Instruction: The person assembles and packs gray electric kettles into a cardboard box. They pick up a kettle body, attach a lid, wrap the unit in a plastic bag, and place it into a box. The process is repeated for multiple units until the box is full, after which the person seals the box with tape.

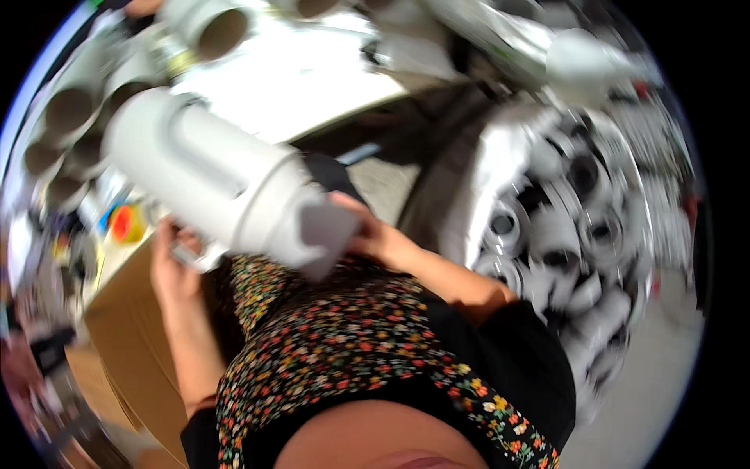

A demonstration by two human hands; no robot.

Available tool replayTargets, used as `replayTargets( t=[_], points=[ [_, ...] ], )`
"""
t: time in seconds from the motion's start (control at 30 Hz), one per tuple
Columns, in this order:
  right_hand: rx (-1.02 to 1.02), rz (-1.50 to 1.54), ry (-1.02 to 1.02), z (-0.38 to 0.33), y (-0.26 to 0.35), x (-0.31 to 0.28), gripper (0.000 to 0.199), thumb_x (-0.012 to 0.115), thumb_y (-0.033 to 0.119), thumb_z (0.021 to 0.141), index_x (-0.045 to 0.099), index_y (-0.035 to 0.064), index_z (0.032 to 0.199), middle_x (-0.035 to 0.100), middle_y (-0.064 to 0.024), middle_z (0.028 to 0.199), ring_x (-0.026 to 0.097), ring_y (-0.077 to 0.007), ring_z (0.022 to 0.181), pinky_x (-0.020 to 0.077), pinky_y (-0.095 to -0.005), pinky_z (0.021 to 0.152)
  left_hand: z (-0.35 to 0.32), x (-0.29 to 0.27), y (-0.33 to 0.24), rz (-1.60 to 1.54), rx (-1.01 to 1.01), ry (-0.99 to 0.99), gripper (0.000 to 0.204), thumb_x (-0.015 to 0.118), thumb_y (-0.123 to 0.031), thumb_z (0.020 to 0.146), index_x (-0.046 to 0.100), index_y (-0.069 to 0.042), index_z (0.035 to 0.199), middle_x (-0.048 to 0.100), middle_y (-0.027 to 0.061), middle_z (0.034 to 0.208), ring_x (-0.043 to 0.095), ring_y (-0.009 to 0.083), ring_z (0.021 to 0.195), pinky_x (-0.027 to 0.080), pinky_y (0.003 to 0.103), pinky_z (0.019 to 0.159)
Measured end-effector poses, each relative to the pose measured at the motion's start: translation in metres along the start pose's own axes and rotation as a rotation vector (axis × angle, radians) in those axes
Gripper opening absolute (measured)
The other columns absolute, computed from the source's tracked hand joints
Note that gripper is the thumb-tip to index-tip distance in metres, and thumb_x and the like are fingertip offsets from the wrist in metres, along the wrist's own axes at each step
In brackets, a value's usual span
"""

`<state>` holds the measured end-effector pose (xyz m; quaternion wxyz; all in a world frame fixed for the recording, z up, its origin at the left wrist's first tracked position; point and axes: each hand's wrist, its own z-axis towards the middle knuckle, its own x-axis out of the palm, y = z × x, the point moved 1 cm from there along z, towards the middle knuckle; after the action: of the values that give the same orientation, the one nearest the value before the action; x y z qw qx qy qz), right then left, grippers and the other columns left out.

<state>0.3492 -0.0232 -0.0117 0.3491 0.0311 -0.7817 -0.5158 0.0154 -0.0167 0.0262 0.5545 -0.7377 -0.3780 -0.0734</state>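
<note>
Fingers (351, 206) on diagonal white jug (215, 173), spout (332, 227) lower-right

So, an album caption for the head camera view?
Left hand and right hand hold a white vessel before a floral garment, pale parts heaped nearby.

White vessel (219, 176) by left fingers (165, 234) and right fingers (375, 228)!
Below them, a black apron (336, 336) flowering red, yellow, white; brown cardboard (129, 328) beside the left.
</note>
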Motion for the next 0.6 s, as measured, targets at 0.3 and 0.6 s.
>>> replayTargets(
  t=[0.3, 0.6],
  points=[
    [-0.035, -1.109, -0.896, -0.122, 0.091, -0.135, 0.033, 0.066, 0.024, 0.078, 0.061, 0.0038, 0.104, 0.062, -0.0104, 0.096, 0.059, -0.0218, 0.089, 0.0462, -0.0315, 0.080, -0.014, 0.048, 0.016, 0.709, 0.127, 0.597, 0.049, 0.056, -0.019, 0.089, 0.035, 0.001, 0.128, 0.052, 0.0096, 0.105, 0.052, 0.0155, 0.072, 0.044, 0.028, 0.066],
    [0.803, -1.926, -0.873, -0.275, 0.129, -0.217, 0.077, 0.079, 0.012, 0.053, 0.051, 0.0194, 0.124, 0.041, -0.0074, 0.134, 0.040, -0.0290, 0.122, 0.0430, -0.0417, 0.091, -0.001, 0.030, 0.004, 0.915, 0.175, 0.540, 0.053, 0.059, -0.027, 0.087, 0.038, 0.001, 0.127, 0.055, 0.0082, 0.098, 0.053, 0.0138, 0.073, 0.043, 0.026, 0.068]
  ],
)
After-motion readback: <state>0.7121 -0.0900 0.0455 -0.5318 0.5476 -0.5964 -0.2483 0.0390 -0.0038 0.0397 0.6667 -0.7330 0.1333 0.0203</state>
